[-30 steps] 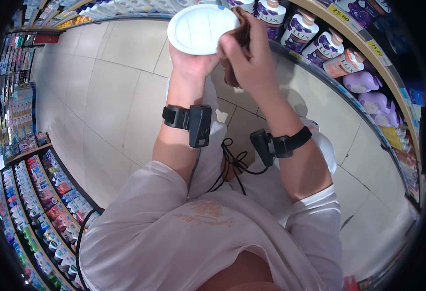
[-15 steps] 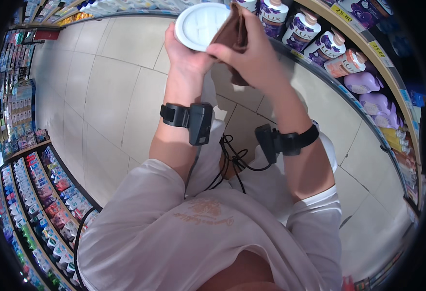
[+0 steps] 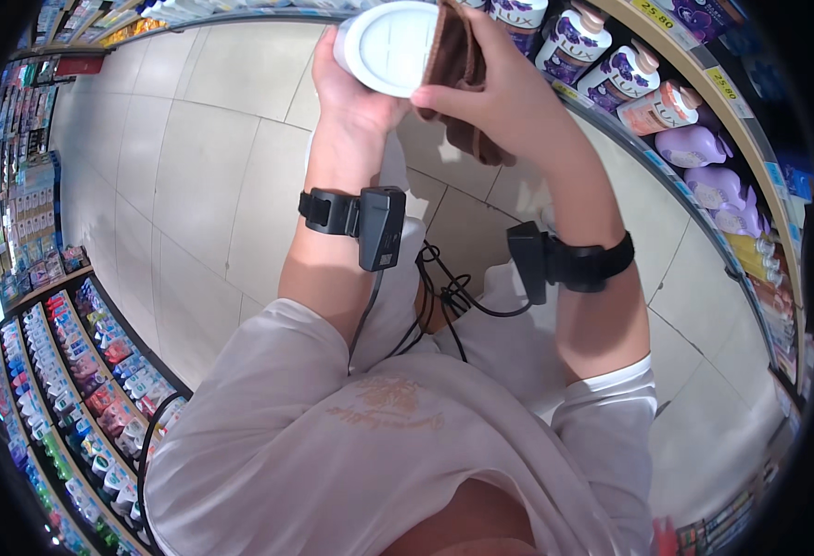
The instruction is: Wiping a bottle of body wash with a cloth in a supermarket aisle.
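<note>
My left hand (image 3: 349, 97) is wrapped round the side of a white round tub (image 3: 388, 48), whose pale flat end faces me near the top edge. A folded brown cloth (image 3: 453, 69) is in my right hand (image 3: 509, 97), pinched between thumb and fingers. The cloth lies against the tub's right side and covers part of it. One loose end of the cloth hangs below my right hand. Most of my left fingers are hidden behind the tub.
Pump bottles (image 3: 569, 46) and purple bottles (image 3: 694, 148) line the curved shelf on my right. Shelves of small packaged goods (image 3: 82, 371) stand at lower left. Pale floor tiles (image 3: 208, 157) lie between. Black cables (image 3: 444, 296) hang below my wrist straps.
My right hand has moved slightly right with the cloth, and its forearm has swung outward. More of the cloth now hangs below the hand. The tub has tilted a little.
</note>
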The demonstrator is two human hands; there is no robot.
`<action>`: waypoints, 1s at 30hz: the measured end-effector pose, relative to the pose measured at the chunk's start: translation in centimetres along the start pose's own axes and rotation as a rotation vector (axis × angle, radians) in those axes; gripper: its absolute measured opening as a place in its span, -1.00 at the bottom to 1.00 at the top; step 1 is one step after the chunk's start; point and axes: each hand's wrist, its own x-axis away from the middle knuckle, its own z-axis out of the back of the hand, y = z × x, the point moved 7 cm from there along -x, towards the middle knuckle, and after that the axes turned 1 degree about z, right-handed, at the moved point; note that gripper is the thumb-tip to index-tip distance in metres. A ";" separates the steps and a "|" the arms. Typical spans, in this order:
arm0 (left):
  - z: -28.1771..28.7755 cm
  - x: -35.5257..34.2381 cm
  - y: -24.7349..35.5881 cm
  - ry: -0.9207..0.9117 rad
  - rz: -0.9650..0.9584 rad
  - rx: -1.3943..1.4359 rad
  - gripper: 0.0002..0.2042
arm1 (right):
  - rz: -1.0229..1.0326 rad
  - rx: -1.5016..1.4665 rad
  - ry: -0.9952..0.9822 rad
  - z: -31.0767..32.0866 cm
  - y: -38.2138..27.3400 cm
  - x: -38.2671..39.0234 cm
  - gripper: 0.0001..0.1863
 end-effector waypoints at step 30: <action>-3.2 0.5 -1.9 0.238 -0.204 -0.100 -0.45 | -0.776 -1.035 0.406 0.9 7.8 0.6 -0.73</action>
